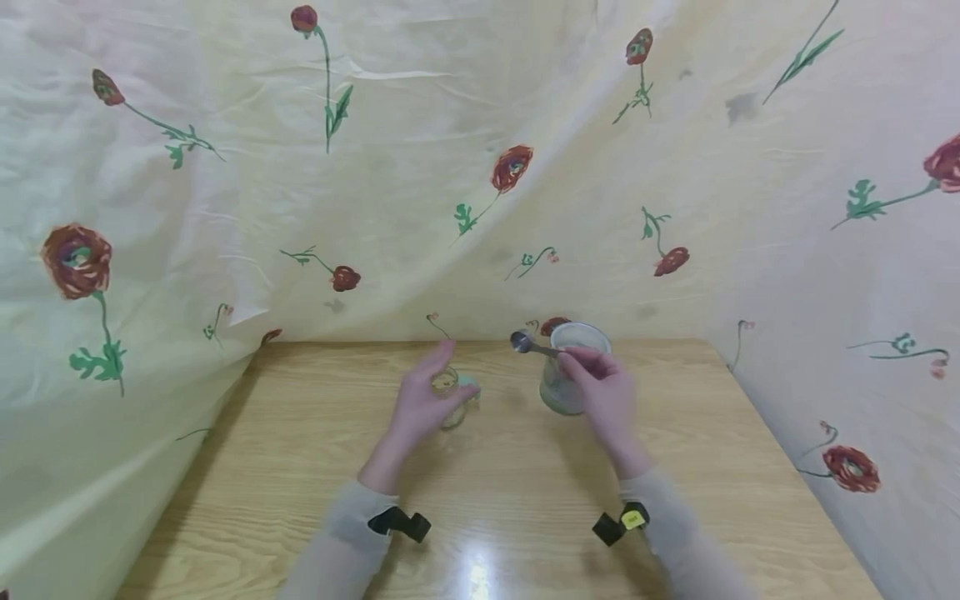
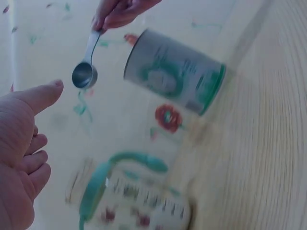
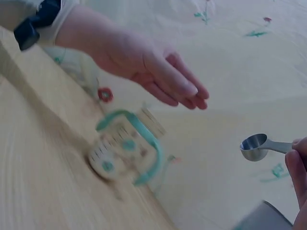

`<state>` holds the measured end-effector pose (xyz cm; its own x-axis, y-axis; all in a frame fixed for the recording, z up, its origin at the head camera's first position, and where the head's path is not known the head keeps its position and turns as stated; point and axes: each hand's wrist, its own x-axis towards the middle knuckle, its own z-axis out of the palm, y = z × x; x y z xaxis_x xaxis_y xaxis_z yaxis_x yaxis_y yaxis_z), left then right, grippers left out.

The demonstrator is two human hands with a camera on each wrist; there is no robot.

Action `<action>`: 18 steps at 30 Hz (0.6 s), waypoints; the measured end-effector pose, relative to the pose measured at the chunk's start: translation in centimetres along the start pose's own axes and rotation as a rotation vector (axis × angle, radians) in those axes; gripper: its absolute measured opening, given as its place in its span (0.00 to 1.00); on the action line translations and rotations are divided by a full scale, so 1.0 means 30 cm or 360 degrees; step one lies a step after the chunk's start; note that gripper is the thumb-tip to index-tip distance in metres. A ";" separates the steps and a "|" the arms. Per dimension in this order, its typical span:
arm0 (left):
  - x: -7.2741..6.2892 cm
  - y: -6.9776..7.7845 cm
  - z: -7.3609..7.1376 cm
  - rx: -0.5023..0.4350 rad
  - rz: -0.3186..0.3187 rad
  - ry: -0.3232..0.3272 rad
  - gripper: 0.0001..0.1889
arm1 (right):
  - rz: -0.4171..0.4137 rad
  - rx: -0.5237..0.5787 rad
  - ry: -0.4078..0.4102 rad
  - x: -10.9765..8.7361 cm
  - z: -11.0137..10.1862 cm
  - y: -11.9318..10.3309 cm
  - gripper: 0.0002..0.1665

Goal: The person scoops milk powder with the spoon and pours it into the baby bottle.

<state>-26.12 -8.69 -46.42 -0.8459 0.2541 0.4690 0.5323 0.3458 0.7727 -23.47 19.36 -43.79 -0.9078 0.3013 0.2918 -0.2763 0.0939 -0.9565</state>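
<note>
A metal measuring spoon (image 1: 522, 342) is pinched by its handle between the thumb and fingers of my right hand (image 1: 606, 398). Its bowl shows no contents in the left wrist view. Behind that hand stands a grey-white can (image 1: 561, 392) with a green base band and green print. My left hand (image 1: 417, 407) is raised with thumb and fingers apart, holding nothing. In the head view it overlaps a clear bottle (image 3: 122, 151) with mint-green handles, printed markings and an uncovered mouth. The left wrist view shows that bottle (image 2: 144, 203) below the hand, apart from it.
Bottle and can stand on a light wooden table (image 1: 300, 467) toward its far edge. A pale cloth (image 1: 420, 208) printed with red flowers hangs behind the table and along both sides. Each wrist wears a dark strap with a small camera (image 1: 611, 528).
</note>
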 end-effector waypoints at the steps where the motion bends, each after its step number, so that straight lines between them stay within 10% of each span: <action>1: 0.007 0.011 0.017 0.0003 0.0012 -0.0008 0.44 | -0.0016 -0.0035 0.0007 0.010 -0.021 -0.002 0.14; 8: 0.060 0.049 0.173 0.0091 0.0047 -0.0170 0.42 | -0.0120 -0.0239 0.0064 0.081 -0.147 0.008 0.15; 18: 0.140 0.034 0.405 -0.0097 -0.0239 -0.0211 0.47 | -0.0367 -0.0858 -0.0105 0.144 -0.205 0.011 0.07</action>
<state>-28.71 3.71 -48.87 -0.9014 0.3218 0.2895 0.3943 0.3344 0.8560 -25.54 26.53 -42.84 -0.8660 0.1577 0.4745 -0.2848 0.6244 -0.7273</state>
